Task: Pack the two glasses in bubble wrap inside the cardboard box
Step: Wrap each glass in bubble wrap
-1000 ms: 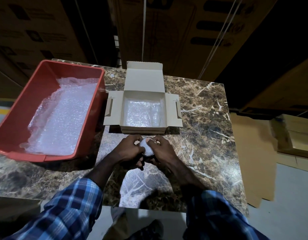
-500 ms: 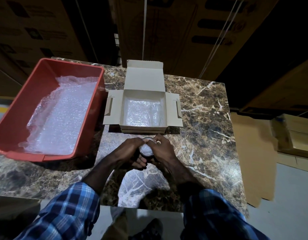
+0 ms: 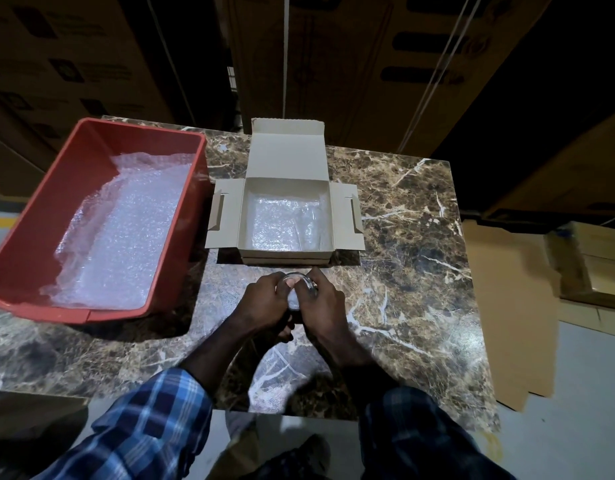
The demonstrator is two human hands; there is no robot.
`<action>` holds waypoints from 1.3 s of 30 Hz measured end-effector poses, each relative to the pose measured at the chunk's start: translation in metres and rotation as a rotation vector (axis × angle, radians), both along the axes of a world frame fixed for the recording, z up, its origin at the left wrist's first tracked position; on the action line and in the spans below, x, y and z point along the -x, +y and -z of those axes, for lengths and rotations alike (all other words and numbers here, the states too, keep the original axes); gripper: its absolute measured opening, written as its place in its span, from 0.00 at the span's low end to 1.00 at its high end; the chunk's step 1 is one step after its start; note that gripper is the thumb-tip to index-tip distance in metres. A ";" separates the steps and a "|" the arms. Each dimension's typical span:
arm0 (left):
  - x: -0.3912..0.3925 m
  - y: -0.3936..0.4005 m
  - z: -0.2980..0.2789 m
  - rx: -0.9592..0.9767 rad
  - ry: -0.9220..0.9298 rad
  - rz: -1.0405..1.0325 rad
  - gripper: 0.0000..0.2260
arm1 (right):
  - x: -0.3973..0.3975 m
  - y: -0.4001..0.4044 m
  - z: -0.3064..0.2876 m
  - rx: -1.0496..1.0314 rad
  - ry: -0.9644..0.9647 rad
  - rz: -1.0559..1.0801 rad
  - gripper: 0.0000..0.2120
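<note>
Your left hand (image 3: 264,299) and right hand (image 3: 321,301) are both curled around one glass (image 3: 296,289), gripping it between them just above the desk (image 3: 403,271), right in front of the cardboard box (image 3: 287,199). Bubble wrap shows at the glass between your fingers. The box sits open, flaps spread, with a sheet of bubble wrap (image 3: 282,223) lining its bottom. To its left, touching a flap, a red bin (image 3: 32,216) holds more wrap.

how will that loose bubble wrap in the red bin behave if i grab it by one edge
The bubble wrap lies crumpled and thin in the red bin, so it will likely flop and drape. It looks very light, and probably drags up as one loose sheet.
</note>
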State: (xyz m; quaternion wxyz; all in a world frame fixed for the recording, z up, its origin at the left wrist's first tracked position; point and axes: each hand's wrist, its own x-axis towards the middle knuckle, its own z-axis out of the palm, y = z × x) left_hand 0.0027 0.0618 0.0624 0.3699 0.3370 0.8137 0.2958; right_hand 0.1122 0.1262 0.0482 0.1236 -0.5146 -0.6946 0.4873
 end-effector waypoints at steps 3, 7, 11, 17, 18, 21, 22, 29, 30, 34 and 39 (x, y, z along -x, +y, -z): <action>-0.002 0.000 -0.002 0.014 0.019 0.019 0.14 | -0.004 0.005 -0.003 0.258 0.088 0.056 0.08; -0.001 0.002 0.001 0.055 0.072 0.044 0.15 | -0.017 0.006 -0.008 0.603 0.281 0.110 0.12; -0.002 0.001 0.000 0.062 0.058 0.046 0.15 | -0.023 0.013 -0.015 0.550 0.275 0.016 0.14; 0.003 -0.003 -0.006 0.042 -0.109 0.018 0.14 | -0.016 0.010 -0.018 0.531 0.231 0.091 0.09; 0.004 -0.004 -0.008 0.039 -0.221 -0.001 0.14 | -0.014 0.009 -0.017 0.501 0.214 0.102 0.09; 0.008 -0.005 -0.013 0.079 -0.532 -0.026 0.15 | -0.008 0.009 -0.012 0.385 0.153 0.135 0.08; 0.010 -0.005 -0.013 0.098 -0.568 -0.018 0.14 | -0.008 0.008 -0.011 0.373 0.150 0.136 0.09; 0.014 -0.010 -0.015 0.066 -0.566 0.049 0.06 | -0.009 0.011 -0.009 0.471 0.176 0.162 0.12; 0.014 -0.010 -0.014 0.054 -0.548 0.057 0.07 | -0.011 0.012 -0.009 0.496 0.181 0.170 0.13; 0.010 -0.011 -0.013 0.009 -0.454 0.051 0.06 | -0.014 0.015 -0.006 0.529 0.190 0.200 0.13; 0.010 -0.012 -0.012 -0.013 -0.432 0.013 0.06 | -0.007 0.015 -0.013 0.417 0.111 0.137 0.10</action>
